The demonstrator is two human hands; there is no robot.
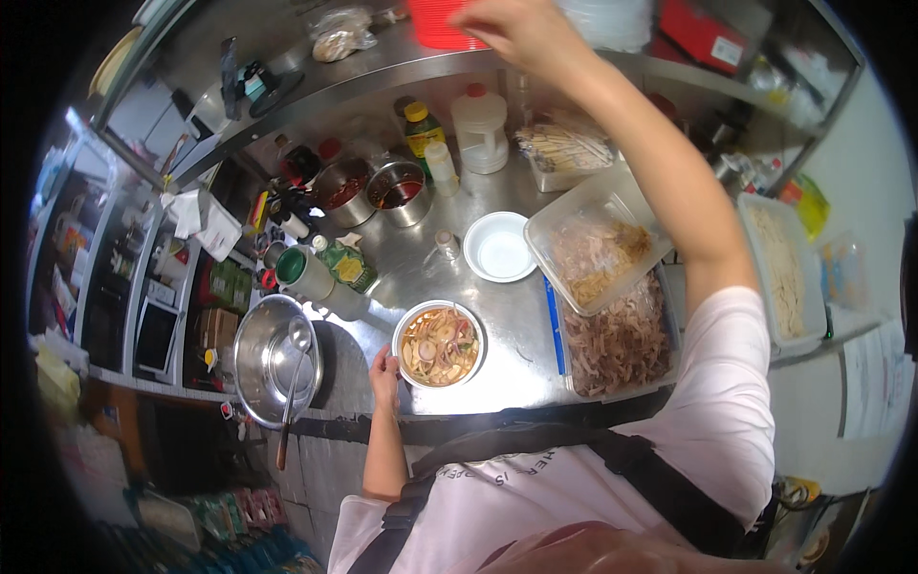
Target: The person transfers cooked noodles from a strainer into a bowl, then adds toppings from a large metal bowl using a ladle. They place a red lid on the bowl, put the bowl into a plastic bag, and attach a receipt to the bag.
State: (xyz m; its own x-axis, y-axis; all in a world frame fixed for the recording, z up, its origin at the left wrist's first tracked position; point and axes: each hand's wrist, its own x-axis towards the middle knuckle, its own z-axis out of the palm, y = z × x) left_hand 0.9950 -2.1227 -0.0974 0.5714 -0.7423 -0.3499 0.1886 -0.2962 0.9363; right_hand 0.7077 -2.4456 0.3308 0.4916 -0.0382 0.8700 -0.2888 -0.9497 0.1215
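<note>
A white bowl of sliced food in reddish broth stands on the steel counter in front of me. My left hand is at its left rim, with the fingertips pinched on the edge. High up at the shelf, my right hand reaches to a stack of red plastic containers. It is blurred, so whether the fingers grip the stack cannot be told. Behind the filled bowl sits an empty white bowl. A clear tub of shredded brown meat is to its right, with a smaller tub of pale shreds resting over it.
A steel basin with a ladle overhangs the counter's left front. Two steel pots of red sauce, a white jug and wrapped chopsticks line the back. The steel shelf crosses above them.
</note>
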